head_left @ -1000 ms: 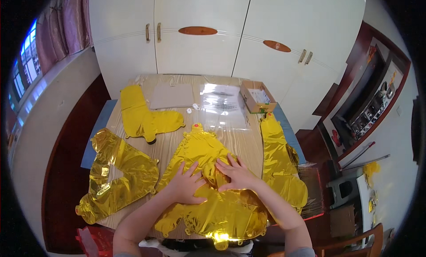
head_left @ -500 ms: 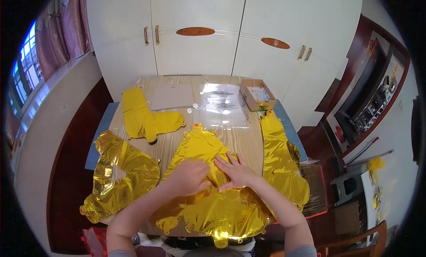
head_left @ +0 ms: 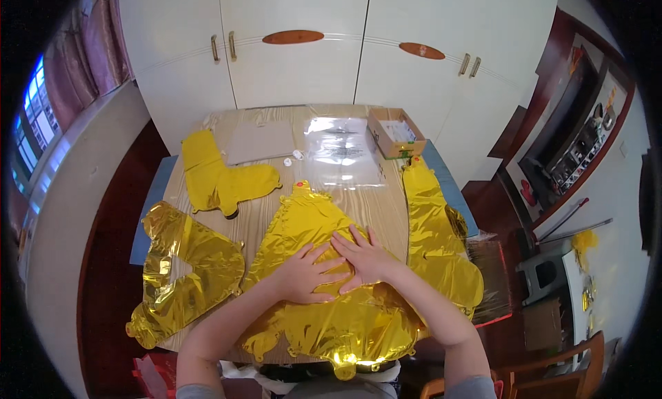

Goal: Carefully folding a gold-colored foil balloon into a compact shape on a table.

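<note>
A large gold foil balloon (head_left: 303, 220) lies flat in the middle of the wooden table (head_left: 372, 206), reaching from mid-table to the near edge. My left hand (head_left: 307, 275) rests palm down on it with fingers spread. Right beside it, my right hand (head_left: 362, 256) also presses flat on the foil, fingertips nearly touching the left hand. Neither hand grips anything.
Other gold foil balloons lie around: one at the far left (head_left: 221, 178), one hanging off the near left edge (head_left: 183, 271), one along the right edge (head_left: 434, 233). A clear plastic bag (head_left: 341, 151), a grey cardboard sheet (head_left: 261, 140) and an open cardboard box (head_left: 395, 132) sit at the back. White cupboards (head_left: 296, 54) stand behind.
Both hands have slid a little over the middle balloon; my left hand, briefly blurred in motion, now lies flat with spread fingers beside the right.
</note>
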Demonstrator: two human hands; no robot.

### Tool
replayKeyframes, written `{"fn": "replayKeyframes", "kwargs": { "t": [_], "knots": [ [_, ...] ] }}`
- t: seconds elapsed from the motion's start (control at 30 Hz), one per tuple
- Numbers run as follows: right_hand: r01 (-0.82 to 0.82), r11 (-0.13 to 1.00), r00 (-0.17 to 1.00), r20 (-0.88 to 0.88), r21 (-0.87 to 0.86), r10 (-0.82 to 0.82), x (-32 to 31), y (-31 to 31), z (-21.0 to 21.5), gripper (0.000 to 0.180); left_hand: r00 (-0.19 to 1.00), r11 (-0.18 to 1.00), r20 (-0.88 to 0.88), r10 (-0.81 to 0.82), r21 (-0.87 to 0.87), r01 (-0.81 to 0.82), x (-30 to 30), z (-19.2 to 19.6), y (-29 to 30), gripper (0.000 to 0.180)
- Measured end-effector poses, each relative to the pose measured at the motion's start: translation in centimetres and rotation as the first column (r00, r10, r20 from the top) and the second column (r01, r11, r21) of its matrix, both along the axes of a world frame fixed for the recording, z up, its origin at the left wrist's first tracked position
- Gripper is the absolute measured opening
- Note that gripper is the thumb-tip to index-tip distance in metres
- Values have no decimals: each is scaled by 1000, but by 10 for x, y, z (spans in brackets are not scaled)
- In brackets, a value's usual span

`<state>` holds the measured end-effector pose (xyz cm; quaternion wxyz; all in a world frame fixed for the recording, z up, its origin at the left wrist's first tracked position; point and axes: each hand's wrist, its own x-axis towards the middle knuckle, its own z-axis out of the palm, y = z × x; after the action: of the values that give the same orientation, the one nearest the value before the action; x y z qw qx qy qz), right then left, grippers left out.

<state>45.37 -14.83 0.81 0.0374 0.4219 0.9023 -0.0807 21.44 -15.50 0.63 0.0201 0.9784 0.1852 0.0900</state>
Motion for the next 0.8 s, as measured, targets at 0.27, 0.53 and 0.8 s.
{"fn": "replayKeyframes", "kwargs": {
  "t": [0.27, 0.53, 0.8],
  "knots": [
    [-42, 998, 999, -23, 54, 43, 24, -35, 2, 98, 999, 999, 39, 32, -18, -31, -3, 0, -3, 59],
    [-12, 968, 989, -143, -252, -25, 67, -154, 49, 52, 996, 999, 90, 18, -30, -15, -2, -3, -1, 60],
    [641, 510, -50, -694, -574, -718, 67, -281, -27, 15, 998, 997, 57, 25, -77, -21, -3, 0, -1, 72]
  ]
}}
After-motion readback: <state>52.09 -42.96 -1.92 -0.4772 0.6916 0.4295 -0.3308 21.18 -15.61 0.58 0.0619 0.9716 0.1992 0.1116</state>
